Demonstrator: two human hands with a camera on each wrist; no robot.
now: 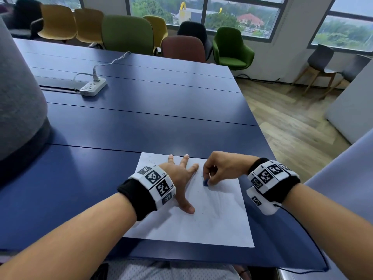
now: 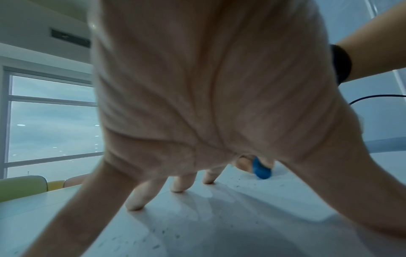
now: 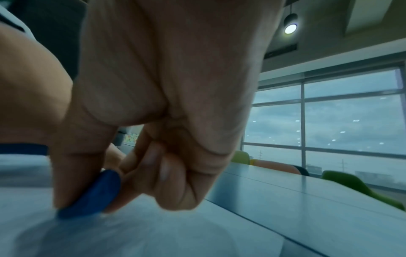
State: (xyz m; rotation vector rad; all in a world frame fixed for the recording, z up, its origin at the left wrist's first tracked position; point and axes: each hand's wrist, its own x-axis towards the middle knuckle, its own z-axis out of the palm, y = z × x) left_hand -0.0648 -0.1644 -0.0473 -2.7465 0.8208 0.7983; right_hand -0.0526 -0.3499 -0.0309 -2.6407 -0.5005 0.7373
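A white sheet of paper (image 1: 214,221) lies on the blue table near its front edge, with small dark crumbs scattered on it. My left hand (image 1: 181,176) presses flat on the sheet's left half, fingers spread and straight (image 2: 136,203). My right hand (image 1: 218,170) pinches a small blue eraser (image 1: 205,182) between thumb and fingers, its lower end touching the paper just right of the left hand. The right wrist view shows the eraser (image 3: 94,194) tilted against the sheet, the other fingers curled. The left wrist view catches the eraser (image 2: 261,169) beyond the spread fingers.
A white power strip (image 1: 93,86) with a plugged cable sits far left on the blue table (image 1: 141,110). A grey padded object (image 1: 18,102) stands at the left edge. Several chairs (image 1: 127,33) line the far side. The table's right edge drops to wooden floor.
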